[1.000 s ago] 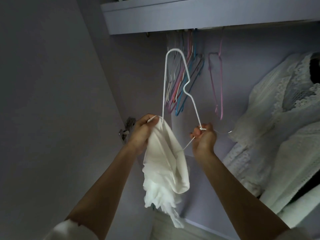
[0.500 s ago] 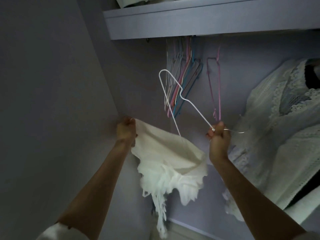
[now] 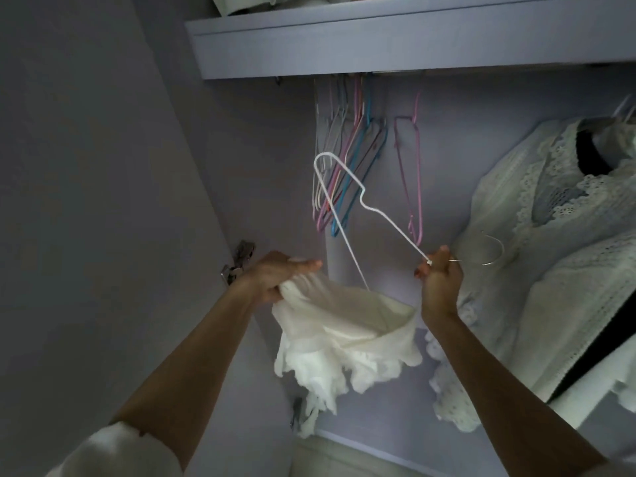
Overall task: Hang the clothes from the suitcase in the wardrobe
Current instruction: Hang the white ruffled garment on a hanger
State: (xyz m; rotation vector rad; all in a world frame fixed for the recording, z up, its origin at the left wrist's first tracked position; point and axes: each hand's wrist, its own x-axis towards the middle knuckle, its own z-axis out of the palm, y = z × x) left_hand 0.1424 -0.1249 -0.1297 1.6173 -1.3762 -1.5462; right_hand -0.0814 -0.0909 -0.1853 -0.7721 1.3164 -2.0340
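My left hand (image 3: 275, 275) grips bunched edge of white ruffled fabric garment (image 3: 344, 342), fingers curled round cloth. My right hand (image 3: 438, 278) pinches neck of thin white wire hanger (image 3: 347, 173), hook end poking right. Garment hangs between hands, below row of coloured hangers (image 3: 347, 160); one hanger arm dips into its opening. Advice: spread opening wide, feed arm fully through, seat both shoulders before lifting to rail.

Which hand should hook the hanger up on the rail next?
Probably the right hand. It already holds the white hanger by its neck, next to the hook. The left hand is busy gripping the white garment.
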